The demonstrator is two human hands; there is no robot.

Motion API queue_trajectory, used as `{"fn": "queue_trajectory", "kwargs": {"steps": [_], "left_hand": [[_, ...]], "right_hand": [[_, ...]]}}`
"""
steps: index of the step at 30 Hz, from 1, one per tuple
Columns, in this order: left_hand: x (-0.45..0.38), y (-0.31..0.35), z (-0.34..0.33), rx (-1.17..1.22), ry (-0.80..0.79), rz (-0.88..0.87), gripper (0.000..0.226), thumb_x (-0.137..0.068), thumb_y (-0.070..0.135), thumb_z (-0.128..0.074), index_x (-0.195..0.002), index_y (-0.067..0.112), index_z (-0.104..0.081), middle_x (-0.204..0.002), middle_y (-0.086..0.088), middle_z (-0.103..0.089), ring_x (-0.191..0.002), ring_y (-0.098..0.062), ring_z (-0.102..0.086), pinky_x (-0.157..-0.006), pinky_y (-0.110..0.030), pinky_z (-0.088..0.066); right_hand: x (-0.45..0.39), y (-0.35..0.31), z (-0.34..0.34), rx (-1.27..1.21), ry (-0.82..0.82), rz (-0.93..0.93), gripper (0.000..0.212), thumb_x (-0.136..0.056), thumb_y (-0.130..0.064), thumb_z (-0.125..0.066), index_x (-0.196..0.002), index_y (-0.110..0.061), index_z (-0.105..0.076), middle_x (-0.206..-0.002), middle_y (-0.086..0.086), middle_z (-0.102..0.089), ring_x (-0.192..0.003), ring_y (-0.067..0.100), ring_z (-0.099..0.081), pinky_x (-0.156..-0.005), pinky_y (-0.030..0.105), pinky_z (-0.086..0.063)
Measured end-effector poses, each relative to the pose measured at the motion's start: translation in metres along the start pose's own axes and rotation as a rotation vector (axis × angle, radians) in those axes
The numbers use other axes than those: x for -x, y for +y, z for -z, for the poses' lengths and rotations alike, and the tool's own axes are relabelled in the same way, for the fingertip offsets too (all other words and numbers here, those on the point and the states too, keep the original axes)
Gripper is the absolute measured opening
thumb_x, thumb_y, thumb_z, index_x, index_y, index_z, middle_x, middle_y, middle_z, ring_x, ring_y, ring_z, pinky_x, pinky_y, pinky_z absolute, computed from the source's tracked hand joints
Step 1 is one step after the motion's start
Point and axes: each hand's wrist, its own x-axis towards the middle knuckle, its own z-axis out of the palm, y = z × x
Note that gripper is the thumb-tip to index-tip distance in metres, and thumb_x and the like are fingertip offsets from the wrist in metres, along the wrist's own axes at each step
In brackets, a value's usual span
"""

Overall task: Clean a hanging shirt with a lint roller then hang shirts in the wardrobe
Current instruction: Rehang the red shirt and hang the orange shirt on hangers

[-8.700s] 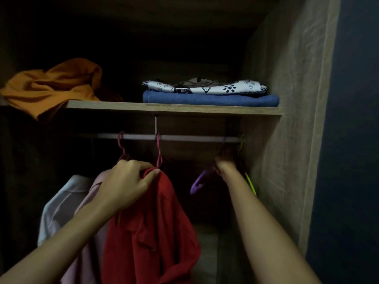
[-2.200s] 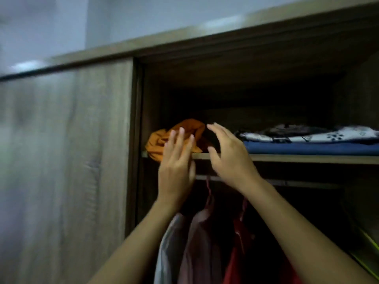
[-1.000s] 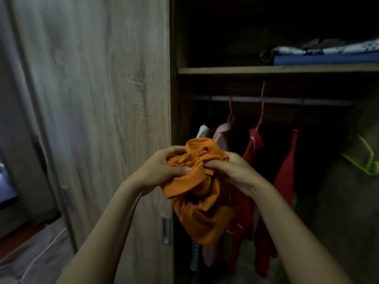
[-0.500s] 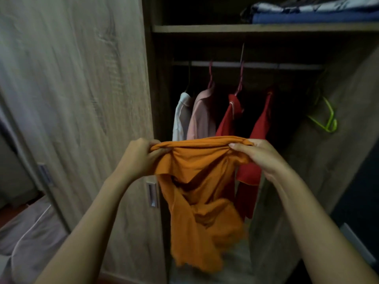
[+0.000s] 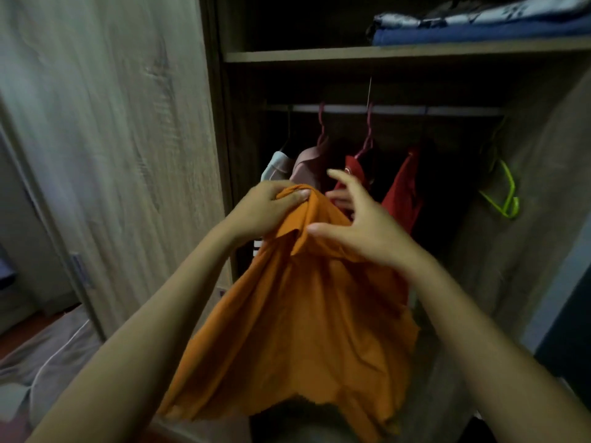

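Note:
An orange shirt (image 5: 303,330) hangs in front of the open wardrobe, gripped at its top edge by my left hand (image 5: 265,207). My right hand (image 5: 358,223) hovers over the shirt's upper part with fingers spread, its palm touching the cloth. Behind them, on the rail (image 5: 393,109), hang a white shirt (image 5: 275,166), a pink shirt (image 5: 308,163) and two red shirts (image 5: 403,190) on hangers. No lint roller is in view.
An empty lime-green hanger (image 5: 503,195) hangs at the rail's right end by the wardrobe side wall. Folded blue and patterned clothes (image 5: 479,24) lie on the shelf above. The wooden wardrobe door (image 5: 112,139) stands to the left, with grey bedding (image 5: 48,356) at lower left.
The orange shirt came off the shelf and was stretched between both hands. Now my right hand has let go of its edge and opened, while my left hand bunches the top.

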Motion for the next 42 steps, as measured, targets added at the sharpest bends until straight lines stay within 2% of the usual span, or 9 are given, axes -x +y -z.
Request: {"fn": "queue_trajectory", "kwargs": {"steps": [5, 10, 17, 22, 26, 30, 35, 38, 42], "left_hand": [[0.000, 0.006, -0.008, 0.037, -0.110, 0.118, 0.035, -0.077, 0.050, -0.071, -0.093, 0.019, -0.068, -0.089, -0.002, -0.071, -0.081, -0.014, -0.069, -0.079, -0.038, -0.059], [0.012, -0.004, 0.001, 0.134, -0.398, 0.136, 0.031, -0.082, 0.031, -0.071, -0.111, 0.022, -0.063, -0.105, 0.001, -0.070, -0.090, -0.010, -0.069, -0.081, -0.025, -0.057], [-0.009, -0.009, 0.017, 0.156, 0.011, -0.018, 0.017, -0.094, 0.026, -0.054, -0.098, 0.015, -0.065, -0.089, -0.009, -0.067, -0.083, -0.021, -0.066, -0.076, -0.032, -0.054], [-0.023, -0.032, 0.036, 0.016, 0.335, 0.109, 0.019, -0.093, 0.026, -0.055, -0.108, 0.016, -0.061, -0.095, -0.006, -0.065, -0.088, -0.020, -0.065, -0.082, -0.041, -0.056], [-0.025, -0.031, 0.032, -0.171, 0.086, -0.050, 0.075, -0.075, 0.041, -0.069, -0.141, 0.029, -0.037, -0.140, 0.003, -0.042, -0.129, -0.015, -0.041, -0.106, -0.038, -0.040], [-0.020, -0.002, -0.022, -0.146, -0.241, -0.223, 0.076, -0.083, 0.046, -0.067, -0.146, 0.030, -0.028, -0.138, 0.014, -0.045, -0.123, 0.002, -0.043, -0.101, -0.018, -0.036], [-0.029, -0.009, -0.020, -0.119, -0.071, -0.341, 0.024, -0.097, 0.031, -0.049, -0.120, 0.024, -0.055, -0.103, 0.018, -0.059, -0.096, 0.004, -0.057, -0.084, -0.015, -0.046], [-0.036, -0.012, -0.005, -0.075, 0.144, -0.266, 0.019, -0.098, 0.025, -0.047, -0.098, 0.016, -0.062, -0.084, 0.005, -0.063, -0.079, -0.010, -0.062, -0.073, -0.032, -0.050], [-0.051, -0.018, 0.015, -0.088, 0.244, -0.139, 0.023, -0.091, 0.005, -0.047, -0.107, 0.010, -0.063, -0.102, -0.004, -0.062, -0.094, -0.016, -0.057, -0.082, -0.032, -0.046]], "right_hand": [[-0.016, 0.004, -0.012, 0.118, -0.044, 0.157, 0.042, -0.086, -0.019, -0.062, -0.126, -0.030, -0.058, -0.113, -0.009, -0.067, -0.109, 0.009, -0.062, -0.084, 0.014, -0.044], [-0.026, 0.012, 0.002, 0.103, -0.206, 0.183, 0.023, -0.089, -0.027, -0.062, -0.111, -0.029, -0.067, -0.104, -0.011, -0.070, -0.100, 0.001, -0.063, -0.094, 0.031, -0.050], [-0.023, 0.024, 0.011, -0.044, -0.389, 0.003, 0.040, -0.082, -0.035, -0.073, -0.118, -0.024, -0.062, -0.109, -0.006, -0.071, -0.096, 0.004, -0.068, -0.087, 0.023, -0.055], [-0.024, 0.044, 0.018, -0.072, -0.306, -0.137, 0.014, -0.088, -0.018, -0.066, -0.098, -0.009, -0.069, -0.091, 0.002, -0.072, -0.079, 0.012, -0.068, -0.077, 0.030, -0.054], [-0.035, 0.030, 0.028, -0.283, -0.189, -0.140, 0.018, -0.092, -0.011, -0.055, -0.102, -0.004, -0.068, -0.090, 0.011, -0.070, -0.079, 0.019, -0.066, -0.074, 0.032, -0.052], [-0.046, 0.014, 0.014, -0.251, -0.247, -0.109, 0.019, -0.091, -0.008, -0.053, -0.095, -0.008, -0.071, -0.085, 0.014, -0.068, -0.074, 0.023, -0.061, -0.067, 0.033, -0.047], [-0.036, 0.030, 0.018, -0.544, -0.208, -0.201, 0.030, -0.085, -0.014, -0.068, -0.114, -0.018, -0.065, -0.098, 0.005, -0.073, -0.090, 0.018, -0.070, -0.076, 0.028, -0.055], [-0.023, 0.043, 0.025, -0.339, -0.266, -0.213, 0.042, -0.081, -0.013, -0.073, -0.120, -0.020, -0.061, -0.105, 0.000, -0.071, -0.095, 0.012, -0.069, -0.070, 0.018, -0.053], [-0.019, 0.046, 0.034, -0.284, -0.097, -0.211, 0.017, -0.088, -0.013, -0.066, -0.103, -0.010, -0.071, -0.099, 0.011, -0.074, -0.089, 0.024, -0.070, -0.083, 0.033, -0.055]]}}
